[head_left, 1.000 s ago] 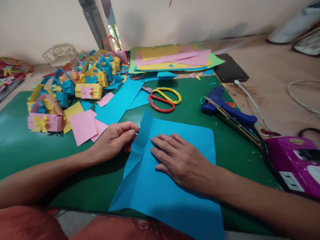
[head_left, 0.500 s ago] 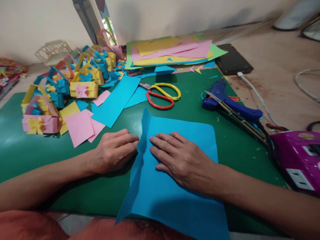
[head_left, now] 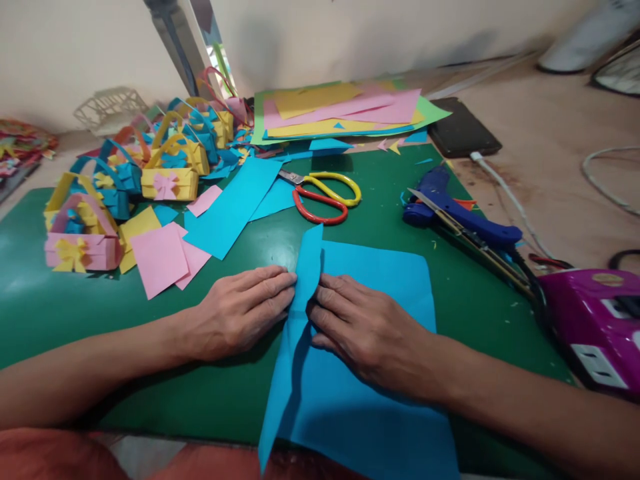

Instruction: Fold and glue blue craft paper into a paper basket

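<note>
Pale wall [head_left: 350,40] behind a green table [head_left: 225,400] bearing a blue sheet [head_left: 340,407]. Relative to this sheet: scissors [head_left: 304,181] beyond; paper baskets [head_left: 185,187] beyond, leftward. Left hand [head_left: 245,311] and right hand [head_left: 365,327], fingers together, flank its raised flap; whether they pinch cannot be told.

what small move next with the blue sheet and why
Probably press the flap flat with the left hand, which lies at its fold: it folds over the blue sheet, but its free edge stands raised beside the right hand.
</note>
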Motion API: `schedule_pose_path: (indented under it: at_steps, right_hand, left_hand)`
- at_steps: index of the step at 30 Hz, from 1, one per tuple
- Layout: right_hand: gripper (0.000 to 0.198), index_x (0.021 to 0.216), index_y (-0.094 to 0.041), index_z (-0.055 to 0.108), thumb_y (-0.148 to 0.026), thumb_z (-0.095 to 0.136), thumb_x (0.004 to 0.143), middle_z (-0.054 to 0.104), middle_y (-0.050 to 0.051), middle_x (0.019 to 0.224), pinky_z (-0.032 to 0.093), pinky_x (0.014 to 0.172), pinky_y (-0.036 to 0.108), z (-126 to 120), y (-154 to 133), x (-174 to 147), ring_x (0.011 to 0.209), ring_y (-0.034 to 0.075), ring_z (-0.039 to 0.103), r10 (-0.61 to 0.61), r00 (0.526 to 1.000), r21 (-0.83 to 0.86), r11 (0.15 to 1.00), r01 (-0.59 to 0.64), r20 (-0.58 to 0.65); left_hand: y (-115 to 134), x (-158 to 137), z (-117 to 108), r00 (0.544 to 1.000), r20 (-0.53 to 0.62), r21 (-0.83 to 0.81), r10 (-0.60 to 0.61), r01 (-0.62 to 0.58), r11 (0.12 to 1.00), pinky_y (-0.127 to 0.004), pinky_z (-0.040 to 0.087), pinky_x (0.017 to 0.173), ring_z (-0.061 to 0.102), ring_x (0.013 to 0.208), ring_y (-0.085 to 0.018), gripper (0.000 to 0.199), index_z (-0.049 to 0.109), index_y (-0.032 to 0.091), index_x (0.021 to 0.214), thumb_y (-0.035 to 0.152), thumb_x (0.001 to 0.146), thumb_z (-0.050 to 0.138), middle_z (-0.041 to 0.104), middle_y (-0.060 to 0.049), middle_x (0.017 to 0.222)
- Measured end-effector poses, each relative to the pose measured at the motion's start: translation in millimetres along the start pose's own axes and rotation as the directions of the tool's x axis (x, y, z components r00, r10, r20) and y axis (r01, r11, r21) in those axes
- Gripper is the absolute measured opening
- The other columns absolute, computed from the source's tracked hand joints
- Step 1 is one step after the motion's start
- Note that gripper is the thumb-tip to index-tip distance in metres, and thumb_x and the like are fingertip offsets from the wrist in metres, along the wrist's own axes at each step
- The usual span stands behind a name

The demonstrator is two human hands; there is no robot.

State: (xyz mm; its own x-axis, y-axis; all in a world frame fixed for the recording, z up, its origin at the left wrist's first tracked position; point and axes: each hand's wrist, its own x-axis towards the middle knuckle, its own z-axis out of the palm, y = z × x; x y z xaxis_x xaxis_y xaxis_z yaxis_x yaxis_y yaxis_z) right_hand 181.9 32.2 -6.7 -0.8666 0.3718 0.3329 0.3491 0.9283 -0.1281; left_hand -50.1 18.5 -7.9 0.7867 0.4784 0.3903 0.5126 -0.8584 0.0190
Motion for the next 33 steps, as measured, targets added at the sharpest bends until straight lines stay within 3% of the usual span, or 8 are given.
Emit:
schedule_pose_path:
  at_steps: [5,12,16,21,27,33]
  right_hand:
    - [0.023,0.083,-0.011,0.063,-0.026,0.046,0.088,0.063,0.012,0.089,0.048,0.079,0.039,-0.2,0.2,0.7,0.086,0.021,0.057,0.005,1.000,0.049,0.999,-0.005,0.011]
    - [0.023,0.089,-0.009,0.063,-0.024,0.045,0.089,0.062,0.013,0.089,0.047,0.081,0.040,0.3,-0.1,-0.4,0.093,0.024,0.056,0.005,1.000,0.050,0.999,-0.004,-0.024]
    - [0.025,0.081,-0.011,0.062,-0.023,0.042,0.090,0.060,0.011,0.084,0.047,0.076,0.037,-1.9,-0.3,1.4,0.082,0.020,0.054,-0.001,1.000,0.046,0.999,0.002,-0.023]
    - [0.031,0.064,-0.015,0.056,-0.017,0.038,0.089,0.053,0.006,0.068,0.045,0.066,0.032,-4.6,-1.7,3.0,0.065,0.016,0.045,-0.004,0.998,0.016,1.000,0.005,-0.062]
    - [0.031,0.065,-0.014,0.057,-0.013,0.037,0.088,0.055,0.007,0.070,0.045,0.067,0.032,-2.8,-1.0,-0.6,0.071,0.017,0.048,0.016,0.994,-0.022,1.000,-0.019,-0.110]
    - [0.034,0.064,-0.014,0.058,-0.013,0.035,0.089,0.058,0.009,0.071,0.046,0.068,0.033,-2.9,0.6,-0.7,0.076,0.018,0.052,0.022,0.995,-0.010,1.000,-0.023,-0.099]
  left_hand:
    - [-0.9,6.6,2.4,0.999,0.036,-0.016,-0.039,0.039,0.999,-0.040,0.046,0.099,0.047,0.120,-0.027,0.031,0.050,0.005,0.115,0.016,0.085,0.051,0.057,-0.017,0.122]
    - [-7.8,9.7,4.1,0.982,0.181,-0.024,-0.060,0.065,0.998,-0.048,0.038,0.101,0.035,0.129,-0.030,0.040,0.042,0.006,0.126,0.016,0.087,0.039,0.044,-0.018,0.135]
    - [-12.1,12.9,3.7,0.969,0.238,-0.020,-0.062,0.069,0.997,-0.048,0.034,0.103,0.032,0.131,-0.029,0.042,0.043,0.007,0.127,0.016,0.086,0.037,0.042,-0.016,0.137]
    - [-18.2,16.3,4.5,0.969,0.248,-0.011,-0.006,0.009,1.000,-0.048,0.034,0.103,0.034,0.130,-0.029,0.040,0.047,0.007,0.123,0.017,0.086,0.037,0.043,-0.015,0.136]
    - [-27.1,18.6,5.8,0.965,0.229,-0.098,0.125,-0.105,0.990,-0.046,0.032,0.106,0.033,0.131,-0.028,0.038,0.049,0.006,0.121,0.014,0.086,0.038,0.046,-0.017,0.133]
    - [-31.9,15.3,0.8,0.946,0.269,-0.199,0.180,-0.128,0.972,-0.044,0.025,0.110,0.032,0.132,-0.023,0.035,0.053,0.009,0.117,0.014,0.086,0.037,0.046,-0.015,0.134]
